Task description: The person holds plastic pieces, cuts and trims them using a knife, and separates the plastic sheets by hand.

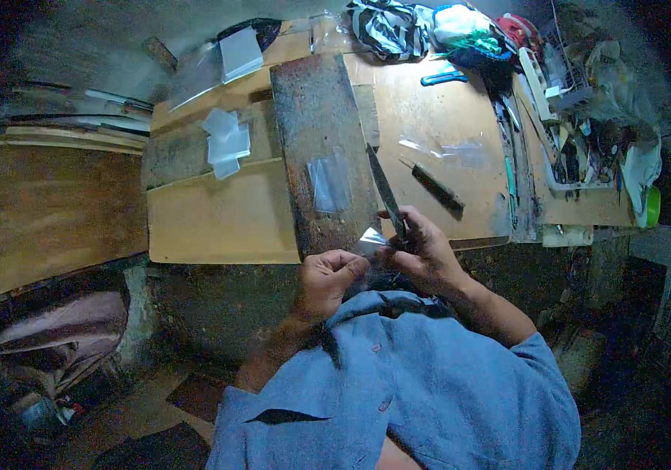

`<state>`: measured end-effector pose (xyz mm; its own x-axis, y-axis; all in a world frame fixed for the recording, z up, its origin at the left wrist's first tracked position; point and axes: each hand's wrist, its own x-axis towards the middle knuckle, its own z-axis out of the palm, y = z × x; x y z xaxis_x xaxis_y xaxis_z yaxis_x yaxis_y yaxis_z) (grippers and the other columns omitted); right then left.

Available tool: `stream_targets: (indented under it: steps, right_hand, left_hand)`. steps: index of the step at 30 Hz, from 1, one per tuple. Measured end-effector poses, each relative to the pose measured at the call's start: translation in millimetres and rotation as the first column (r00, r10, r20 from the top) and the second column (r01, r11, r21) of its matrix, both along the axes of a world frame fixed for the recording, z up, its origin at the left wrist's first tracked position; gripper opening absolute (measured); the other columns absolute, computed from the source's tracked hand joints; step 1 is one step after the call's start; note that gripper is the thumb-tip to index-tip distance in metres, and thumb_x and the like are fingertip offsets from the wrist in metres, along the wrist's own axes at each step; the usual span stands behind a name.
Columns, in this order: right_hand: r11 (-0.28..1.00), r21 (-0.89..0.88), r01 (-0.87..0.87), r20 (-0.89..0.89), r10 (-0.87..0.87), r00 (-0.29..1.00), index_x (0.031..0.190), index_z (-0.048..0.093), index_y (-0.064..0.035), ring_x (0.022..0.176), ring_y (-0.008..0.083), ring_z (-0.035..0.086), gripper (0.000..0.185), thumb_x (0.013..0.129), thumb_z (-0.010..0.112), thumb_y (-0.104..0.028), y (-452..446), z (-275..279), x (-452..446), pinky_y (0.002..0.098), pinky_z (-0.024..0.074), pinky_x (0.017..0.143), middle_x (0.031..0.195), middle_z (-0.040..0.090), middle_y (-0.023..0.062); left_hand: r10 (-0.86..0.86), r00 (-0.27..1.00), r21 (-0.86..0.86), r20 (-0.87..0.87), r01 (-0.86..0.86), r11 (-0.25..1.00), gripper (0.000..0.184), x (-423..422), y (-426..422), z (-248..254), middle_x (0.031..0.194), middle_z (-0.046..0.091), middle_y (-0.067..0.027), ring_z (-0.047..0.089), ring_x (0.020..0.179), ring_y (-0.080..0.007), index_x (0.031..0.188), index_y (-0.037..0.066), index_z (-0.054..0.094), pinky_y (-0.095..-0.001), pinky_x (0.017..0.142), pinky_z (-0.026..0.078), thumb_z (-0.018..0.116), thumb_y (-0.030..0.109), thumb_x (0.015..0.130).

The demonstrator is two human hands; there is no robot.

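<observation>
Two hands, dark blade, indistinct clear film.

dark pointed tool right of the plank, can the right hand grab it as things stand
Probably not straight away: the right hand has its grip on a long dark blade. Otherwise the way looks free, with the pointed tool lying close by and nothing on top of it.

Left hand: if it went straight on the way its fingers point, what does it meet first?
Probably the right hand: the left hand points across toward it, with the shiny piece by the fingertips of both. Depth is unclear from this one view, so it might pass slightly above or below.
</observation>
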<state>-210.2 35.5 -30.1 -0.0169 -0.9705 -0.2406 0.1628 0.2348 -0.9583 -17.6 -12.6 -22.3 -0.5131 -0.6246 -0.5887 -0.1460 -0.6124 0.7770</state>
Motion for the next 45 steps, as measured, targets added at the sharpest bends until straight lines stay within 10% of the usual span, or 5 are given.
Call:
stream_targets:
  steps: [11,24,38,45]
  right_hand:
    - [0.964,0.145,-0.224,-0.492,0.266,0.829,0.115,0.051,-0.0001,0.07,0.0105,0.054,0.033,0.086,0.06,-0.012,17,50,-45,0.0264,0.0459,0.067,0.081,0.061,0.0071]
    - [0.903,0.264,-0.34,-0.51,0.429,0.745,0.117,0.053,-0.0076,0.082,0.036,0.062,0.036,0.083,0.061,-0.02,17,56,-50,0.0397,0.0491,0.072,0.089,0.064,0.019]
    - [0.938,0.304,-0.168,-0.452,0.297,0.841,0.118,0.052,-0.0029,0.075,0.0237,0.062,0.039,0.082,0.062,-0.013,39,64,-84,0.0295,0.047,0.072,0.089,0.063,0.0159]
    - [0.9,0.369,-0.233,-0.484,0.4,0.778,0.118,0.053,-0.0085,0.086,0.0366,0.062,0.04,0.081,0.062,-0.019,53,64,-96,0.039,0.049,0.075,0.094,0.064,0.0186]
  left_hand:
    - [0.373,0.923,0.022,-0.094,-0.373,0.928,0.014,17,-23,-3,0.073,0.065,-0.0087,0.061,0.058,-0.0157,0.085,0.0,0.063,-0.0265,0.054,0.05,0.063,0.014,0.085]
    - [0.333,0.941,0.068,-0.063,-0.329,0.942,0.013,3,-24,19,0.074,0.065,-0.0079,0.061,0.063,-0.0117,0.085,-0.001,0.064,-0.0244,0.058,0.052,0.064,0.012,0.085]
    - [0.218,0.976,0.018,0.005,-0.218,0.976,0.015,-22,-21,0,0.071,0.064,-0.008,0.061,0.059,-0.0137,0.083,-0.001,0.062,-0.0266,0.055,0.053,0.064,0.013,0.085]
    - [0.17,0.985,0.06,-0.01,-0.169,0.984,0.014,-47,-22,-5,0.072,0.064,-0.0073,0.06,0.06,-0.0125,0.083,0.0,0.062,-0.0253,0.055,0.052,0.064,0.013,0.085]
